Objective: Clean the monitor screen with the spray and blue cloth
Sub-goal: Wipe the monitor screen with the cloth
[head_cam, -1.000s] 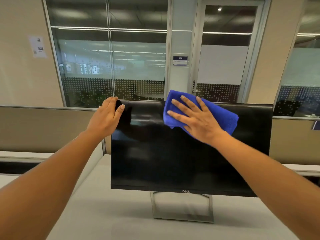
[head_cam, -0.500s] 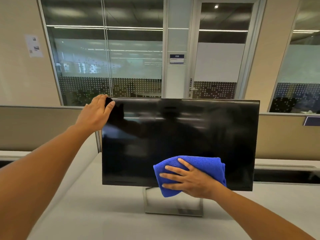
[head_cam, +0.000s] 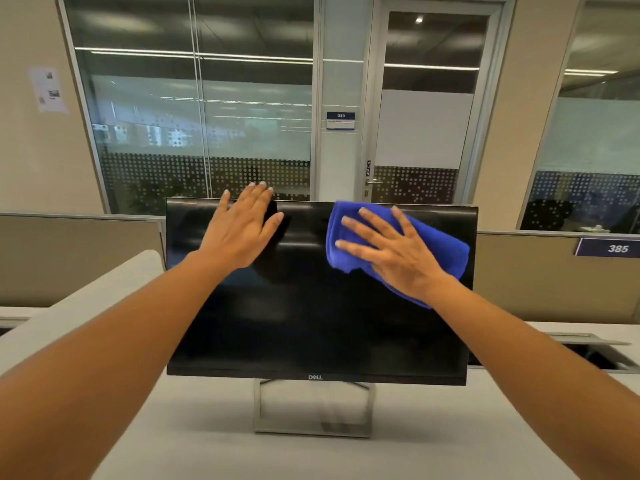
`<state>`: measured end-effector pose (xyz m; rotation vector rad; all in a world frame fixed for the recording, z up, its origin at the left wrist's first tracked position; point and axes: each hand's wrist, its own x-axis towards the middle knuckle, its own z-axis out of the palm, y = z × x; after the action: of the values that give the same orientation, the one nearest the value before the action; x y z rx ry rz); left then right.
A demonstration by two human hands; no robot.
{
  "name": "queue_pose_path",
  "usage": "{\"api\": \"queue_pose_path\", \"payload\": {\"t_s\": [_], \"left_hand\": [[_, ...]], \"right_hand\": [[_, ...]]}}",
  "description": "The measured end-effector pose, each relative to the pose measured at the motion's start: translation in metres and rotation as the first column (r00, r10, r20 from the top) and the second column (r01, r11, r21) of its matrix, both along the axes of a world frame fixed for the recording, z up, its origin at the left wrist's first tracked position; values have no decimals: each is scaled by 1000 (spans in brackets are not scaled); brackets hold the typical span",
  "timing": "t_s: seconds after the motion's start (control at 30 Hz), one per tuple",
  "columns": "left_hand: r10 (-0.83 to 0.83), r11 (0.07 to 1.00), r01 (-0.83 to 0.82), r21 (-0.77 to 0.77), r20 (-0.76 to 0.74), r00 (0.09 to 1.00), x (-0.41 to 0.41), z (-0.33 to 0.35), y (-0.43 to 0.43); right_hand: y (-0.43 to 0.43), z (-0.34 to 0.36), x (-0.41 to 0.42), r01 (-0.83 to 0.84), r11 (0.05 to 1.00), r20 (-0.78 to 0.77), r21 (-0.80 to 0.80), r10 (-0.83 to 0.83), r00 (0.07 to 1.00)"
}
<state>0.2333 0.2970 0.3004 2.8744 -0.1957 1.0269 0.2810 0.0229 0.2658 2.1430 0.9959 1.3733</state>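
Blue cloth (head_cam: 446, 252) flat under splayed right hand (head_cam: 391, 252) | monitor (head_cam: 311, 323) top-right | left hand (head_cam: 242, 230) open at top edge

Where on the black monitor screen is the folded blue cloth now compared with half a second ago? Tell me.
Yes, it moved: the folded blue cloth went from the black monitor screen's bottom edge up to its top right.

Pale grey desk (head_cam: 450, 445), smooth top. Monitor stand (head_cam: 313, 429) rests directly on it near centre: open rectangular metal frame, flat base on surface. Black monitor (head_cam: 311, 323) carried upright above stand, clear of desktop. Cable cut-out (head_cam: 595, 355) recessed at desk's right rear.
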Motion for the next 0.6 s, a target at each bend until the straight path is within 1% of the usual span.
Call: {"api": "queue_pose_path", "payload": {"t_s": [0.07,0.13,0.17,0.23,0.27,0.33,0.43,0.47,0.53,0.57,0.6], "left_hand": [[0,1000,1,23,-10,1000,2,0,-13],[6,999,-5,32,-34,999,3,-2,-21],[11,1000,-9,29,-46,999,3,-4,-23],[18,1000,-17,18,-48,999,3,-6,-26],[22,1000,-21,17,-47,999,2,-7,-26],[30,999,-30,12,-49,998,1,-8,-27],[33,999,-34,-24,-43,999,1,-7,-32],[33,999,-34,-35,-39,999,0,-7,-33],[36,998,-37,-41,-38,999,-1,-6,-35],[37,998,-39,-42,-41,998,-1,-6,-35],[39,998,-41,-46,-47,998,-2,-5,-35]], "right_hand": [[-7,13,5,36,986,-64,161,-26,998],[-10,15,7,63,945,-137,322,-19,990],[-9,12,6,64,923,-150,378,-8,989],[-6,-1,3,45,903,-129,428,12,992],[-6,-9,0,32,906,-108,422,15,994],[-7,-34,-6,17,939,-79,343,11,997],[-20,-82,-15,-25,996,-91,89,33,995],[-27,-98,-18,-37,999,-104,-26,34,994],[-39,-121,-22,-42,973,-108,-226,18,994],[-43,-125,-22,-36,962,-100,-270,9,995],[-45,-125,-21,-29,963,-91,-267,5,996]]}}
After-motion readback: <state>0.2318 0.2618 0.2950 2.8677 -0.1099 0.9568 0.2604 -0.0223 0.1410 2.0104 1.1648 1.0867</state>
